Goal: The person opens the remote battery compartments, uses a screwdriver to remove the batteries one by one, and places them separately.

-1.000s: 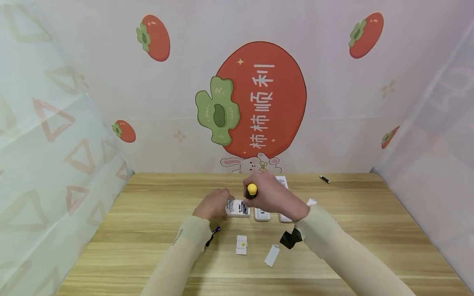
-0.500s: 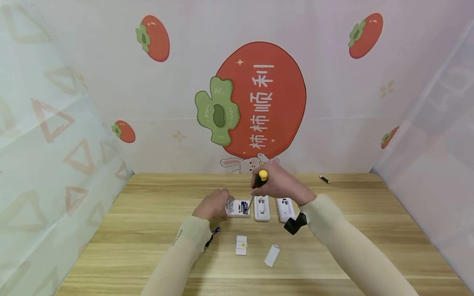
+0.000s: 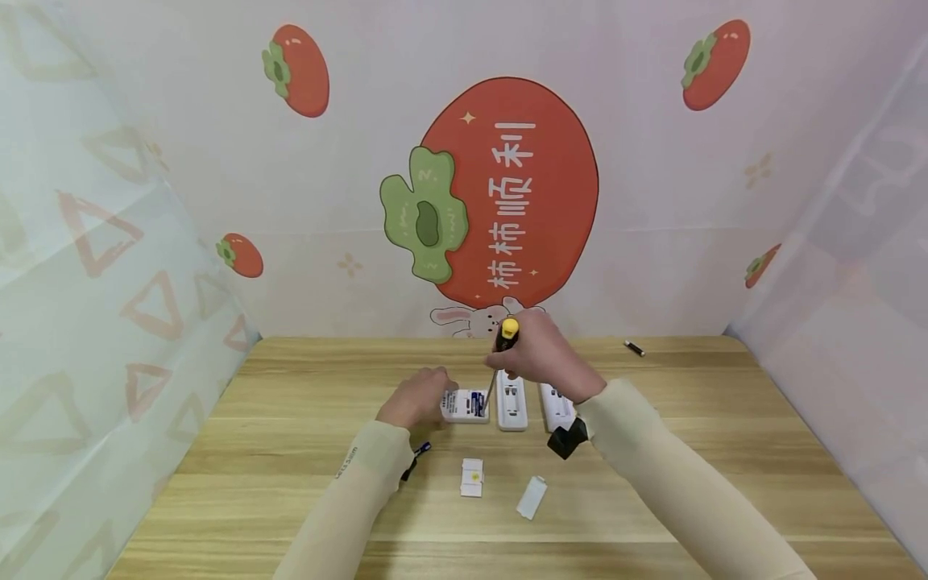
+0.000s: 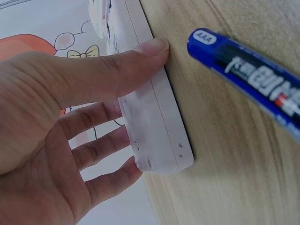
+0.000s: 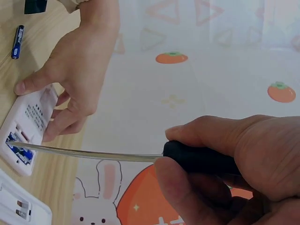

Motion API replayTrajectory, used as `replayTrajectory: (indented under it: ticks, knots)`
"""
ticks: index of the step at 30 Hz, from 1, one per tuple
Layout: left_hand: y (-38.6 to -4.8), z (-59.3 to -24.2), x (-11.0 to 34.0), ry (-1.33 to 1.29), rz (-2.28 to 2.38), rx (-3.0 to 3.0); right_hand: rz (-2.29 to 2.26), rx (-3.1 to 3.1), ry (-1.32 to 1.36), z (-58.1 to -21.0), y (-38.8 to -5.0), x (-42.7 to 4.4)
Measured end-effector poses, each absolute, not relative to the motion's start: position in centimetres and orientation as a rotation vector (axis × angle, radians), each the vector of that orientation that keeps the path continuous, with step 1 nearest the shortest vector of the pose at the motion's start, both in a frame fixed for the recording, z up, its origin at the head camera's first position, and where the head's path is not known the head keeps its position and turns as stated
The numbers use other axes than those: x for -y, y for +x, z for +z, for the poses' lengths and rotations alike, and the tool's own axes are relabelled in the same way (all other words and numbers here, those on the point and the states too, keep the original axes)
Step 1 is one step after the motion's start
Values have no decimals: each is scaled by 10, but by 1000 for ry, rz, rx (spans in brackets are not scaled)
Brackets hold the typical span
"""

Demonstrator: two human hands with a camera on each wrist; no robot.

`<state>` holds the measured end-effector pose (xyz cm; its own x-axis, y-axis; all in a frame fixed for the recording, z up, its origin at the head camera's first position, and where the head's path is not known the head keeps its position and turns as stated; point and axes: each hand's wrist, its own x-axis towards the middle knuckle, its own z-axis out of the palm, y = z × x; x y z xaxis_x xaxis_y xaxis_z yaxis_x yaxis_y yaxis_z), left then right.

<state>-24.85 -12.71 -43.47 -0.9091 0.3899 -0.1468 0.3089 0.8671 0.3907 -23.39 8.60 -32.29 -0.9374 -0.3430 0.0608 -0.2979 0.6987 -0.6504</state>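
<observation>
My left hand [image 3: 416, 399] grips a white remote control [image 3: 458, 407] by its edges, thumb on the near side and fingers on the far side. The remote lies back up, showing printed text and an uncovered compartment with blue batteries [image 5: 22, 153]. My right hand [image 3: 542, 354] holds a screwdriver [image 3: 505, 337] by its black handle with a yellow end. In the right wrist view, the screwdriver's thin metal shaft reaches down to the batteries, its tip at the compartment. A loose blue AAA battery [image 4: 248, 70] lies on the table near my left hand.
Two more white remotes, the nearer one [image 3: 511, 409] and a farther one [image 3: 557, 407], lie to the right with uncovered compartments. Two small covers, one with a yellow mark [image 3: 472, 478] and one plain white [image 3: 532, 498], lie in front. A dark battery [image 3: 634, 348] lies at the back right.
My right hand has moved up and right from over the remote, with the screwdriver now tilted and its shaft visible. The left hand and the remote have stayed in place.
</observation>
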Motion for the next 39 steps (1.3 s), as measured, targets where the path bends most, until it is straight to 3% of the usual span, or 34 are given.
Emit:
replayTrajectory:
  ticks: [24, 39]
  knots:
    - [-250, -436, 127, 537, 493, -2822, -1077, -2674, -569, -319, -262, -93]
    - [-252, -437, 124, 478, 458, -2829, -1076, -2537, -400, -309, -286, -87]
